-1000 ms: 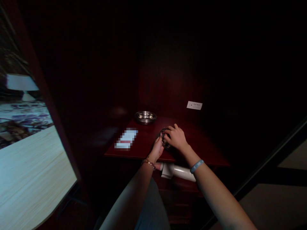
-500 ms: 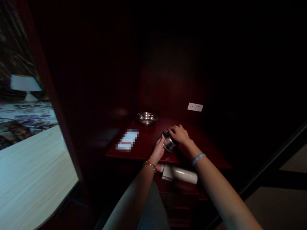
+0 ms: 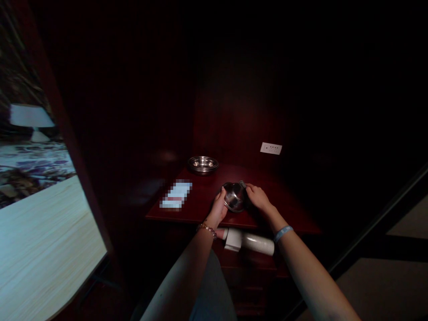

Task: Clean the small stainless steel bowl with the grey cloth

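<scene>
A shiny steel bowl point(image 3: 235, 198) is tilted over the dark red shelf, its rounded side facing me. My left hand point(image 3: 219, 207) is closed on its left rim, thumb on the outside. At the bowl's upper right edge, my right hand point(image 3: 257, 195) has its fingers closed on a small grey cloth-like piece point(image 3: 242, 183), mostly hidden by the fingers. Behind the bowl, to the left, a stack of steel bowls point(image 3: 203, 165) rests on the shelf.
A blurred-out white sheet or packet point(image 3: 177, 194) lies left on the shelf point(image 3: 197, 214). Below its edge are a whitish roll point(image 3: 257, 243) and a small white box point(image 3: 233, 239). A socket point(image 3: 271, 148) is on the back wall. A light wooden tabletop point(image 3: 43, 240) stands left.
My right hand has moved slightly right and down from the bowl's top, uncovering more of the bowl and the grey piece. My left hand keeps its hold.
</scene>
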`<control>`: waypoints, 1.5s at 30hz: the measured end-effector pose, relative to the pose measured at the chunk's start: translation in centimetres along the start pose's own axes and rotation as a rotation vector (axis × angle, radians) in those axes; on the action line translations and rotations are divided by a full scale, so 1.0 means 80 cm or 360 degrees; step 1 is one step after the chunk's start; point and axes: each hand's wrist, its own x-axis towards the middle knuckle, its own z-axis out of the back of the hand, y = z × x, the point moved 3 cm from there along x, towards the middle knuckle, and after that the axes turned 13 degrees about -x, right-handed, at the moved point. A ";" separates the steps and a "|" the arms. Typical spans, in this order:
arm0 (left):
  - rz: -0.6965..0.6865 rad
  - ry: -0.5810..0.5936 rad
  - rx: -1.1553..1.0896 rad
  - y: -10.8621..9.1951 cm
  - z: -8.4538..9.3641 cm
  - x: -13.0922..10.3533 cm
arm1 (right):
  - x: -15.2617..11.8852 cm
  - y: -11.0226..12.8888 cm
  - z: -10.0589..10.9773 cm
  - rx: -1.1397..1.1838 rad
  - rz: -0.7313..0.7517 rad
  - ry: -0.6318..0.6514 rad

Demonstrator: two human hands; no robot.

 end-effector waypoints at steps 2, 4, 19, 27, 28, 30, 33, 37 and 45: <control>-0.0017 -0.0027 -0.0012 -0.001 0.001 0.001 | -0.012 -0.008 -0.010 0.0170 -0.0027 -0.0052; -0.0020 -0.0041 -0.0029 -0.002 0.000 0.001 | -0.025 -0.013 -0.020 0.0329 -0.0045 -0.0086; -0.0002 0.0081 0.0001 -0.006 -0.001 0.003 | -0.093 0.017 -0.043 0.0716 0.0220 -0.0453; 0.0001 0.0068 -0.0139 -0.006 0.001 0.004 | -0.106 0.069 -0.025 0.0063 0.0544 -0.0353; -0.0010 0.0064 -0.0153 -0.006 0.000 0.003 | -0.106 0.075 -0.022 -0.0024 0.0558 -0.0348; -0.0023 0.0047 -0.0180 -0.007 -0.001 0.001 | -0.105 0.085 -0.016 -0.0183 0.0556 -0.0346; -0.0039 0.0004 -0.0224 -0.009 -0.002 -0.002 | -0.102 0.100 -0.012 -0.0358 0.0554 -0.0339; -0.0041 0.0001 -0.0263 -0.008 0.000 -0.001 | -0.101 0.111 -0.011 -0.0460 0.0535 -0.0341; 0.0010 0.0018 -0.0197 -0.001 0.010 0.012 | -0.117 0.086 -0.016 -0.0465 0.0404 -0.0358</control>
